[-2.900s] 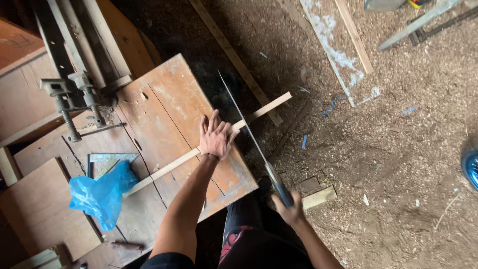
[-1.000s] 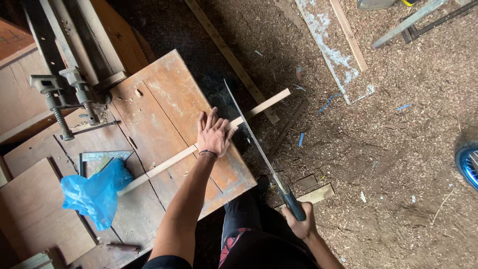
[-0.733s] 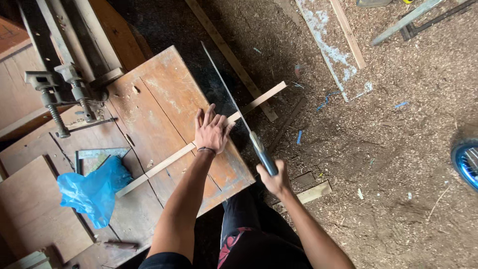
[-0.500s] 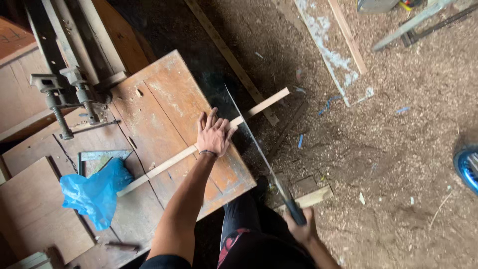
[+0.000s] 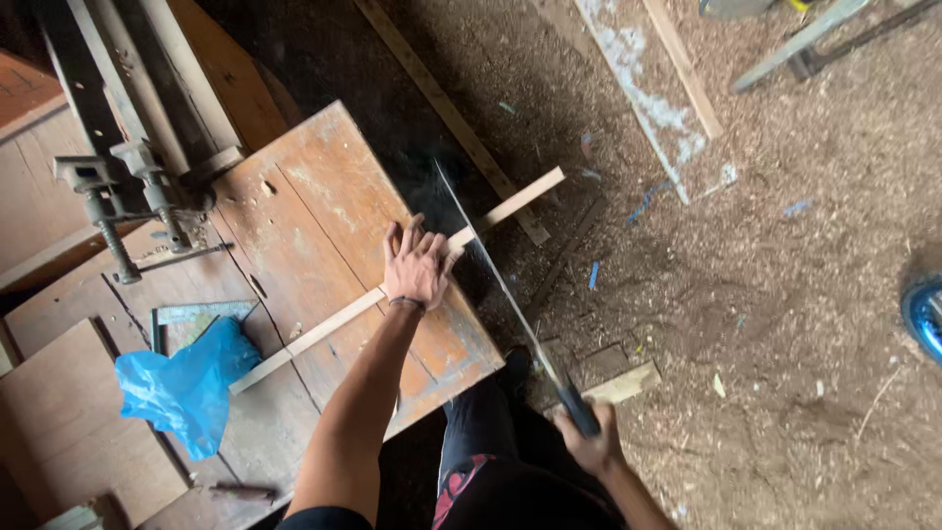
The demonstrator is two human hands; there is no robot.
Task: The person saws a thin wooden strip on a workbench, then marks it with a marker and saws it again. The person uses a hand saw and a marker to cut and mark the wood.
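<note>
A person saws a wooden strip (image 5: 324, 329) at a worn brown bench (image 5: 324, 206), seen from above. The left hand (image 5: 417, 265) lies flat on the strip with fingers spread, pressing it against the bench top close to the bench's right edge. The strip runs slantwise across the bench, and its far end sticks out past that edge over the sawdust floor (image 5: 785, 324). The right hand (image 5: 589, 442), below and right of the bench corner, is wrapped tight around the dark handle of a handsaw (image 5: 496, 275). The long blade slants up from the handle and crosses the strip just beside the left hand's fingertips, right at the bench edge. A crumpled blue plastic bag (image 5: 182, 388) sits on the bench near the strip's near end, with a metal square (image 5: 191, 316) just above the bag. Clamps (image 5: 128, 206) stand at the bench's far left side. A short wood offcut (image 5: 623, 385) lies on the floor near the right hand.
</note>
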